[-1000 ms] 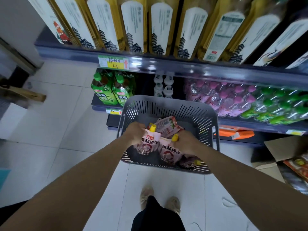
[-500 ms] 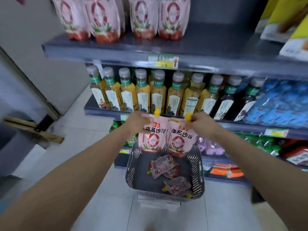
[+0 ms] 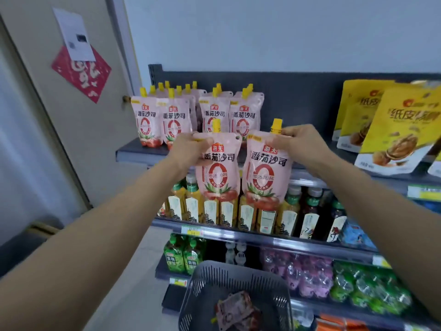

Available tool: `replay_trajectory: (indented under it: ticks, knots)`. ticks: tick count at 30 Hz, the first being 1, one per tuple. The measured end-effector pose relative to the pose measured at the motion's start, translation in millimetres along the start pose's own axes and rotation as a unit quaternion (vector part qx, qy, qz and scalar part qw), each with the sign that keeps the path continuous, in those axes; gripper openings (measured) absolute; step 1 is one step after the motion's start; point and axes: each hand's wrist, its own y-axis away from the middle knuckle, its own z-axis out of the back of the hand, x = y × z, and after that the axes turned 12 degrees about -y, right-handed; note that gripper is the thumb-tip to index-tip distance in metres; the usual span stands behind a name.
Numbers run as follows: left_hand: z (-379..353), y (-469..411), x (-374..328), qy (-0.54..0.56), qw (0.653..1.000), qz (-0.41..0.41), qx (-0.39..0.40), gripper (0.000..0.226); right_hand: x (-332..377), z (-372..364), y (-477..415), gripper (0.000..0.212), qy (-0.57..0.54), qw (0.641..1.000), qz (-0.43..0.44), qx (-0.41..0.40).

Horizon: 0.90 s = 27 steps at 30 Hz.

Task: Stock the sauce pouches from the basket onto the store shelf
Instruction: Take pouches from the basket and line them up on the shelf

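Sauce pouches [image 3: 218,173] pinched singly in left hand [image 3: 191,149] and right hand [image 3: 303,144]; basket [image 3: 198,290] contents blurry.

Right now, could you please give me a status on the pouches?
Left hand grips left pouch, right hand grips right pouch, both held before the shelf. More pouches in basket. Nothing blocking.

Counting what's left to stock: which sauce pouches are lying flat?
The pouches in the basket; the shelf pouches stand upright, and the left hand and right hand hold theirs hanging.
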Motion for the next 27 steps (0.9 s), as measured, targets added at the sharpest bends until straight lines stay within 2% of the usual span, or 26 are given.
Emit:
replay_trajectory:
  ticks: [7, 10, 15, 18, 21, 27]
  knots:
    - [22, -46, -46, -0.019, 0.997, -0.058, -0.052, 0.011, 34, -7, -50, 0.007, -0.021, 0.997, 0.063, -0.027]
    - [25, -72, -50, -0.022, 0.996, -0.06, -0.06, 0.019, 37, -12, -78, 0.007, -0.016, 0.997, 0.068, -0.035]
    - [25, -119, -37, -0.047, 0.996, -0.056, -0.042, 0.007, 32, -23, -119, 0.004, 0.013, 0.998, 0.049, -0.023]
    - [22, -141, -27, -0.063, 0.996, -0.049, -0.034, 0.024, 22, -28, -141, 0.015, -0.017, 0.999, 0.048, -0.001]
    - [19, -156, -17, -0.064, 0.997, -0.046, -0.019, 0.01, 7, -33, -162, 0.013, -0.003, 0.999, 0.041, 0.018]
    - [19, -183, 0, -0.059, 0.998, -0.011, 0.001, 0.018, -17, -35, -188, 0.017, -0.002, 0.999, 0.012, 0.037]
